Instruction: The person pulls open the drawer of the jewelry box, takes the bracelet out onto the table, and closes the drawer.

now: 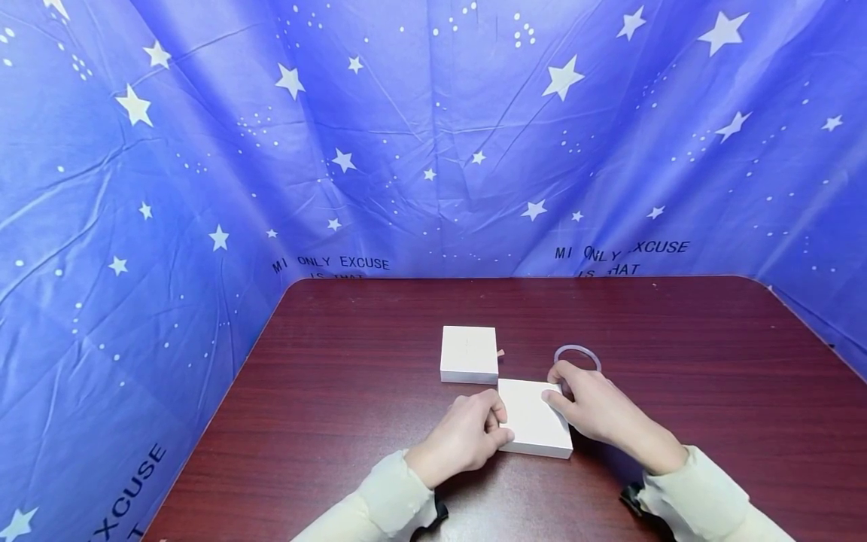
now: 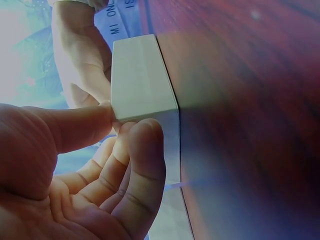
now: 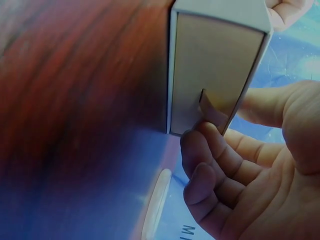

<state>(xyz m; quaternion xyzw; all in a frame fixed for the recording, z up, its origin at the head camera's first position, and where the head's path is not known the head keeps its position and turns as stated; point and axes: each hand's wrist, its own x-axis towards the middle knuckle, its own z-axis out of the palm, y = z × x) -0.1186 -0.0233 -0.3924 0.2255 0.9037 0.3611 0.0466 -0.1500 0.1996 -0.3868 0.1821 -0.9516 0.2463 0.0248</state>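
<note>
A white drawer-style box [image 1: 535, 418] lies flat on the table between both hands. My left hand [image 1: 463, 433] holds its left side, thumb and bent fingertips against the edge; the left wrist view shows this thumb [image 2: 85, 127] at the box's corner. At the far right corner my right hand [image 1: 596, 403] grips the box with thumb on top. In the right wrist view, a short ribbon tab [image 3: 212, 109] sticks out of the drawer front [image 3: 215, 65], and fingertips touch it or lie just beside it. Whether the ribbon is pinched is unclear.
A second white box [image 1: 469, 352] with a small ribbon tab stands just behind and left. Beyond my right hand lies a pale purple ring [image 1: 578, 348], partly hidden by that hand. The dark red table [image 1: 325, 421] meets a blue star-patterned curtain [image 1: 433, 135].
</note>
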